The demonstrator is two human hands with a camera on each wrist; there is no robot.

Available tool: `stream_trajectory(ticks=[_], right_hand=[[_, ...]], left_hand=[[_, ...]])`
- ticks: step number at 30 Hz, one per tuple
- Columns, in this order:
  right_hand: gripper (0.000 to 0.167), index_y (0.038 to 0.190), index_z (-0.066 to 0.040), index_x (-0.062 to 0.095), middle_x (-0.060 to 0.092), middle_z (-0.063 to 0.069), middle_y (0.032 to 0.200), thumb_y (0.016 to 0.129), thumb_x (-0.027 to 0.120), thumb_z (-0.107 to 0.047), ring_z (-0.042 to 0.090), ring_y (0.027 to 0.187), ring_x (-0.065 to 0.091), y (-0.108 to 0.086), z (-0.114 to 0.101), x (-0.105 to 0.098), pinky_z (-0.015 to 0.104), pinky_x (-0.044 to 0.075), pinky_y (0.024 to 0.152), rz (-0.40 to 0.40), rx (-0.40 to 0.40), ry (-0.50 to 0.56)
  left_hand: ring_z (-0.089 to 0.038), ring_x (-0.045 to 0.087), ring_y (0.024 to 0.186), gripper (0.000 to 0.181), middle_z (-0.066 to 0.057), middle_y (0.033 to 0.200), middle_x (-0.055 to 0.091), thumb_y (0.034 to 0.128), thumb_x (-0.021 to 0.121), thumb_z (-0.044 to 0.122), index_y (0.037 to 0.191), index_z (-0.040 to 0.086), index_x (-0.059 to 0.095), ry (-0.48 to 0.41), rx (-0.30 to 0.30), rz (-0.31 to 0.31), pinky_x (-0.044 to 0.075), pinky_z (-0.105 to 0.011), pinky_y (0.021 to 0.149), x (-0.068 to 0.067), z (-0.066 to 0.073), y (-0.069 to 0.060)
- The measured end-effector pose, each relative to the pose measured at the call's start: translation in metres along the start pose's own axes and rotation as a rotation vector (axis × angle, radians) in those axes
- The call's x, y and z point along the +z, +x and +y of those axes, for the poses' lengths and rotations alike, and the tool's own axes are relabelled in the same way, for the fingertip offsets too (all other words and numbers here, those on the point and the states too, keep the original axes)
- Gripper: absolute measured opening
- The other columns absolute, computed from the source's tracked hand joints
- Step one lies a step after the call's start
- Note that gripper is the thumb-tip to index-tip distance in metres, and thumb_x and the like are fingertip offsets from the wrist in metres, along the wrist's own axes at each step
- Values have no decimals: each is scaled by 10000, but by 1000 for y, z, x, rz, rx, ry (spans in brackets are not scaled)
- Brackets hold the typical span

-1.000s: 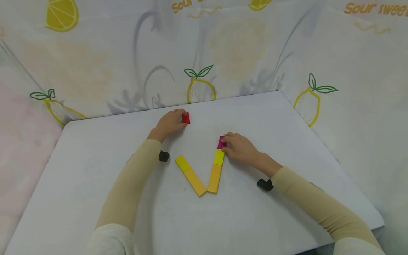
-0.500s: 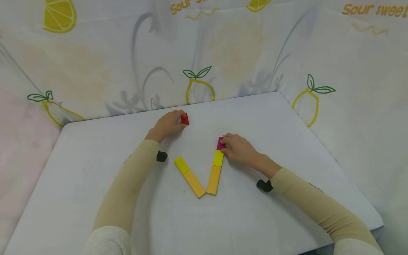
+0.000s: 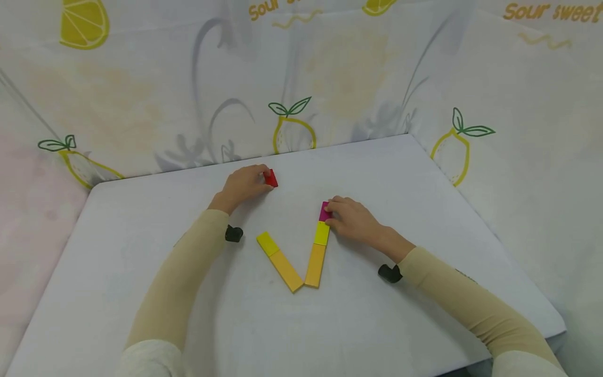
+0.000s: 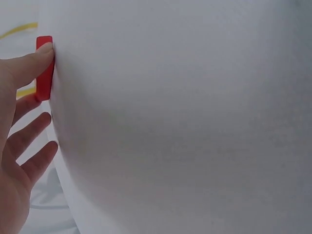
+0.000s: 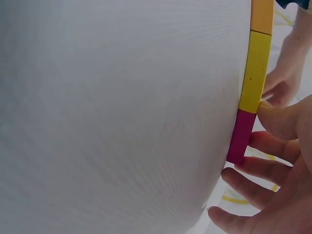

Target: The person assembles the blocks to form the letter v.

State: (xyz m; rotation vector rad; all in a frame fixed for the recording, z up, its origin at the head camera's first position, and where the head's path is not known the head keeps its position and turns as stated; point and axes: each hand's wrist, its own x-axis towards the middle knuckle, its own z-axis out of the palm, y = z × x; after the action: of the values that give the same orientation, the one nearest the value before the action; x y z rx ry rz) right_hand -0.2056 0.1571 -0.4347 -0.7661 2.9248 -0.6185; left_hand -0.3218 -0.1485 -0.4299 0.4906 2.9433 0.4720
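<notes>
Near the far edge of the white table, my left hand pinches a small red block between thumb and fingers. In the left wrist view the thumb lies over the red block, and the other fingers are spread. Closer in, my right hand grips a magenta block at its right side. That block abuts a yellow block, which continues into a longer orange block. The right wrist view shows fingers at the magenta block and the thumb by its joint with the yellow one.
Another orange block and yellow block form a second slanted row, meeting the first row at the bottom in a V. The white table backs onto a lemon-print cloth.
My left hand has drawn slightly left and towards me with the red block, which is turned a little. The right hand stays at the magenta block. The head view has shifted slightly.
</notes>
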Motion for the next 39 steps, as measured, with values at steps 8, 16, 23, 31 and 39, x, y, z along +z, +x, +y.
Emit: stream_trajectory(ticks=[8,16,23,31,39], right_hand=[[334,1223,-35,674,655,96,1243,936,684,-206,261,1074,611,0,0,0,404,520,970,1,-1,-1],[319,1211,-36,677,655,97,1242,935,682,-196,271,1071,614,0,-2,0,409,525,961,3,4,2],[322,1210,-32,676,662,99,1226,932,688,-195,262,1038,619,1,0,1,400,532,935,12,-11,-18],[337,1224,-42,674,652,97,1253,936,685,-216,262,1054,613,1,-1,1,400,526,948,-2,4,-10],[330,1217,-37,671,660,97,1229,931,689,-199,258,1031,611,0,0,1,395,530,932,11,-7,-9]], left_hand=[[-263,548,1029,349,-71,1180,643,911,697,370,1185,180,596,-22,12,32,487,-444,919,2,-4,-7],[-267,561,1017,362,-78,1184,651,896,720,370,1172,166,607,-35,14,48,494,-449,915,2,-7,-19],[-260,564,1010,352,-67,1179,652,889,726,363,1159,165,617,-24,-7,56,499,-445,898,1,-8,-30],[-291,583,1100,342,-86,1272,644,883,730,369,1149,181,623,-30,-12,76,501,-498,934,-3,-10,-42],[-301,572,1140,349,-85,1308,633,880,737,368,1157,185,626,-40,-6,75,487,-521,964,-7,-12,-52]])
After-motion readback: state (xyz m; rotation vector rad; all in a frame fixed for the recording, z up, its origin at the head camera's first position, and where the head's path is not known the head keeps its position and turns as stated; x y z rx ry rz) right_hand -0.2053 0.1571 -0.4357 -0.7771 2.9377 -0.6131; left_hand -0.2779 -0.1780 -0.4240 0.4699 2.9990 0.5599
